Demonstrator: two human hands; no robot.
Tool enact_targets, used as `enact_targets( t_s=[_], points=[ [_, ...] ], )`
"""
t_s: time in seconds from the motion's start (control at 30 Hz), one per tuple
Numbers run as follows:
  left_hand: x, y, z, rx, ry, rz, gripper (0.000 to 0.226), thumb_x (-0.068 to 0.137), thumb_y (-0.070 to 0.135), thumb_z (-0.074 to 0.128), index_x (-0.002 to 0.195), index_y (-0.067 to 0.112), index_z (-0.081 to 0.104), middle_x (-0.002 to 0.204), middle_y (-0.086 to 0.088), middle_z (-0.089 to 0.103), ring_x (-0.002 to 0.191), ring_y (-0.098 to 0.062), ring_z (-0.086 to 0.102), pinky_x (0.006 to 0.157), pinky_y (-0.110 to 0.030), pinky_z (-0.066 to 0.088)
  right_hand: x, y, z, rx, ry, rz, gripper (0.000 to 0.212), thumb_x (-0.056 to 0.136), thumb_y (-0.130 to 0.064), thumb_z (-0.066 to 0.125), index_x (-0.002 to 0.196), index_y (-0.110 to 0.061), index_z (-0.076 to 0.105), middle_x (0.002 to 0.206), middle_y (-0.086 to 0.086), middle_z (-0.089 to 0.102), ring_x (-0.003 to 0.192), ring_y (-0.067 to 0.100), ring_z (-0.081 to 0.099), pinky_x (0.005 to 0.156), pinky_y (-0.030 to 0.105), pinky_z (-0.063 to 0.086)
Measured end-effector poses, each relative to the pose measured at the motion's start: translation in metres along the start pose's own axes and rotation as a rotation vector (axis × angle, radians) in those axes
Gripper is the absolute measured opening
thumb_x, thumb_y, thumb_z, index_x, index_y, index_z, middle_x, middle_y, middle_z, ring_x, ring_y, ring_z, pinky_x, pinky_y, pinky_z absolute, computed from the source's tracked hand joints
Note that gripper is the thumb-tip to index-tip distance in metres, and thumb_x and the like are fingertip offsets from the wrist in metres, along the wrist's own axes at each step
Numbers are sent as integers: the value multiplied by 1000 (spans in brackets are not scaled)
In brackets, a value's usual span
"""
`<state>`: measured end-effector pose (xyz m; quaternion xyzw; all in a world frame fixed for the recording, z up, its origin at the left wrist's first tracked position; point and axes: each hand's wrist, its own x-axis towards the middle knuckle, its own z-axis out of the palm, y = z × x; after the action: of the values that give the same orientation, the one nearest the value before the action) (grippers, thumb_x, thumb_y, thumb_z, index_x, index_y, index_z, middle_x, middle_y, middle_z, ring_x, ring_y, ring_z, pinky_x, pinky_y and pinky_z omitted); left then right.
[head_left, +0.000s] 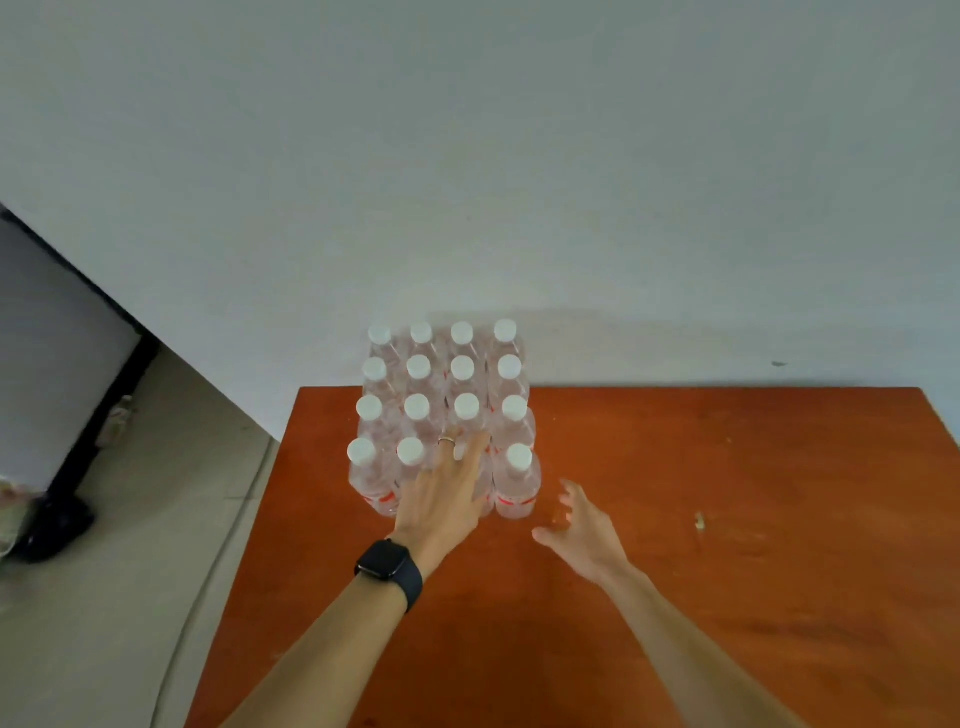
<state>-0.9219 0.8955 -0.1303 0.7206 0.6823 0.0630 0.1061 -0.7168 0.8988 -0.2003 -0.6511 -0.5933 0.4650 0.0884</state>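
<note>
likely risk: the bottles (418, 408) stand packed at the table's (701, 613) 11 o'clock corner. left hand (441, 501) lies straight-fingered over a front one, gripping nothing; right hand (584, 532) spread, empty, at their 4 o'clock. a shove could topple neighbours.

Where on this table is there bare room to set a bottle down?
Bare wood lies right of the bottle pack, out to the right edge of the table, bar the right hand and a small scrap. More lies nearer, short of both hands. The back left corner is crowded: bottles packed tight, the left hand over them.
</note>
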Motion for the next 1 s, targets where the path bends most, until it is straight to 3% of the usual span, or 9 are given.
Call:
enact_targets(
  t_s=[0.13, 0.23, 0.33, 0.43, 0.67, 0.8, 1.0],
  points=[
    [-16, 21, -22, 30, 94, 48, 58, 93, 30, 68, 143, 28, 38, 159, -10, 31, 105, -18, 68, 64, -17, 54, -55, 20, -27, 8, 105, -10, 74, 89, -46, 69, 151, -29, 33, 153, -5, 44, 136, 15, 46, 108, 34, 43],
    [-27, 41, -29, -2, 77, 140, 51, 98, 30, 59, 144, 29, 37, 158, -4, 31, 106, -18, 66, 63, -17, 51, -104, 41, -50, -12, 184, -45, 58, 93, -46, 63, 146, -31, 43, 148, -12, 47, 137, 10, 43, 112, 33, 38],
    [-35, 72, -23, -47, 5, 257, 41, 103, 34, 48, 144, 34, 41, 154, 6, 38, 126, -16, 53, 85, -30, 56, -153, 64, -73, -86, 297, -70, 48, 96, -49, 57, 141, -35, 49, 146, -15, 49, 139, 10, 42, 116, 35, 34],
    [-44, 122, -3, -24, -100, 393, 40, 104, 38, 45, 144, 36, 47, 148, 11, 48, 136, -13, 41, 109, -35, 42, -205, 95, -95, -162, 437, -27, 44, 97, -49, 53, 139, -37, 51, 146, -15, 47, 141, 13, 38, 115, 31, 27],
    [-108, 317, 46, 29, -272, 767, 41, 105, 40, 44, 146, 37, 48, 151, 7, 48, 146, -16, 32, 123, -43, 16, -362, 193, -138, -188, 735, 193, 41, 101, -49, 44, 141, -41, 49, 153, -17, 40, 148, 14, 23, 118, 35, 26],
    [-186, 448, 68, 27, -286, 1001, 41, 103, 41, 47, 144, 38, 49, 150, 8, 49, 144, -17, 35, 122, -46, 19, -480, 261, -151, -150, 884, 379, 44, 100, -54, 38, 143, -45, 45, 154, -19, 38, 149, 13, 21, 120, 37, 26],
    [-332, 625, 100, -2, -294, 1329, 43, 101, 45, 47, 144, 39, 48, 146, 9, 52, 136, -15, 43, 114, -37, 32, -661, 364, -156, -72, 1109, 558, 43, 101, -51, 42, 143, -44, 45, 152, -19, 40, 148, 10, 22, 117, 32, 25]
  ],
)
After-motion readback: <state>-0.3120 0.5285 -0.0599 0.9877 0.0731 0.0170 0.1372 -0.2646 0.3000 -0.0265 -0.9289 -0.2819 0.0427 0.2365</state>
